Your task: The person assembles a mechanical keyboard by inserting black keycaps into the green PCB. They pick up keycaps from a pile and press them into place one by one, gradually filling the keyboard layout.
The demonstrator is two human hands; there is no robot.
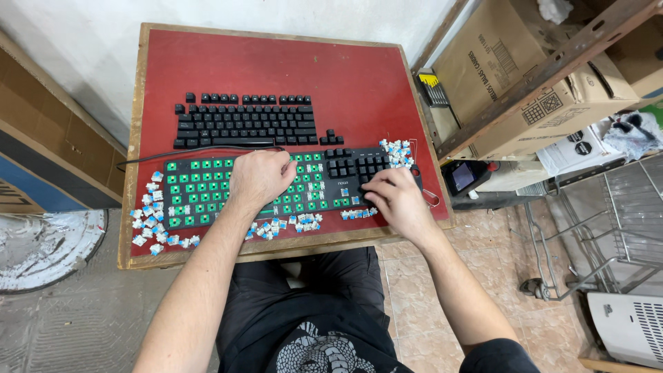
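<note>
Our two hands on a stripped black keyboard at the front of a red-topped wooden table.

Our left hand (259, 178) lies knuckles up, fingers curled loosely, on the green switch plate of the long black keyboard frame (207, 190), which runs along the table's (359, 76) front edge; we cannot tell whether it holds anything. Our right hand (394, 197) rests on the frame's right end with fingers bent onto the block of black keycaps (352, 164); whether it pinches one is hidden. Small blue-and-white key switches lie loose: a heap (155, 221) near the front left corner, a row (290, 224) along the front edge between our hands, a pile (397, 152) by the right edge. A set of black keycaps laid out in keyboard order (245, 121) sits toward the middle, just behind the frame.
</note>
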